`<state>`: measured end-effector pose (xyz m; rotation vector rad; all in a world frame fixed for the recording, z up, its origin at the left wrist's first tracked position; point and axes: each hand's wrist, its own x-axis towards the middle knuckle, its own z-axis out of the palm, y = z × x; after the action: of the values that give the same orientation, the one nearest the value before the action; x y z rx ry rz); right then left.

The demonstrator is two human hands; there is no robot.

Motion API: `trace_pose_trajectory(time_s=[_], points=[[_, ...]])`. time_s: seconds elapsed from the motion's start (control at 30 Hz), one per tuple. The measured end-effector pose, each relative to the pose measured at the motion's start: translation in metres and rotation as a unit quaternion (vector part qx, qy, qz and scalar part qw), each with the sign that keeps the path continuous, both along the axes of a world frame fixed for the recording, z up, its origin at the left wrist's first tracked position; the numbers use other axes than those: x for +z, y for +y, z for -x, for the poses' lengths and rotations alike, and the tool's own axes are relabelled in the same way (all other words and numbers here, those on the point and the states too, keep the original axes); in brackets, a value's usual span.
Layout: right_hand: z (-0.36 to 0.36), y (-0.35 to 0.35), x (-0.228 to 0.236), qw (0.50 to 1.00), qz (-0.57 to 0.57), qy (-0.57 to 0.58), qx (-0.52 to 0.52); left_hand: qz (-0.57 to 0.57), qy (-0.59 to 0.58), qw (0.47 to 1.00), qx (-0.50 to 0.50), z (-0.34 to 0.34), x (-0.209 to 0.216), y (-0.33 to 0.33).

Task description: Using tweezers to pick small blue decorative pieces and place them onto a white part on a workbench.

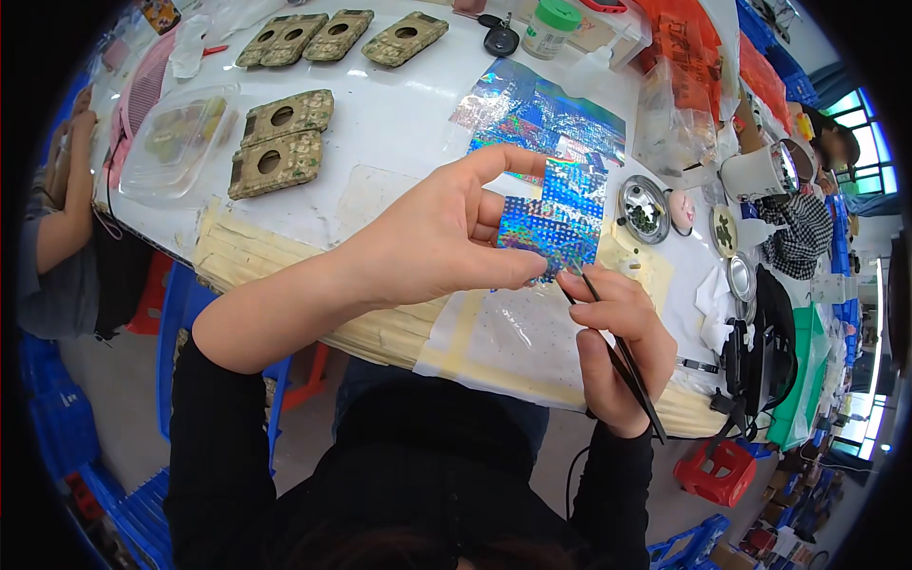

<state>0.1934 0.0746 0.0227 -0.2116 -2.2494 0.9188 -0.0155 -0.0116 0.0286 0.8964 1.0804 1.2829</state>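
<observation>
My left hand (pixel 418 233) grips a shiny blue holographic sheet (pixel 560 214) with small grid marks, the thumb along its lower edge and the fingers at its side and behind it. Black tweezers (pixel 625 366) are pinched in my right hand (pixel 622 332). Their tips meet the lower edge of the sheet, close to my left thumb; whether they hold anything is too small to tell. Beyond the hands, a larger holographic sheet (pixel 518 95) lies on the table. To the left sit two camouflage-patterned model tank hulls (pixel 275 169) with round holes.
More camouflage hulls (pixel 406 40) stand at the far edge. A round metal dish (pixel 646 211) holds small dark green pieces. A green-lidded jar (pixel 551 28), clear plastic box (pixel 179 142) and white cup (pixel 758 173) stand around. Another person's arm (pixel 66 195) is at left.
</observation>
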Motion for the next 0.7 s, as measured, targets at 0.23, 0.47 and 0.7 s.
trace_pose_trajectory(time_s=[0.23,0.47,0.7], points=[[0.002,0.001,-0.004,1.000,-0.017,0.016,-0.007,0.003,-0.004,1.000,0.002,-0.001,0.001,0.000],[0.002,0.001,-0.002,0.999,-0.032,0.009,-0.012,0.005,-0.002,1.000,0.001,-0.001,0.000,0.001],[-0.001,-0.002,-0.009,0.996,0.077,0.039,-0.002,-0.012,0.009,1.000,0.002,-0.004,-0.009,0.001]])
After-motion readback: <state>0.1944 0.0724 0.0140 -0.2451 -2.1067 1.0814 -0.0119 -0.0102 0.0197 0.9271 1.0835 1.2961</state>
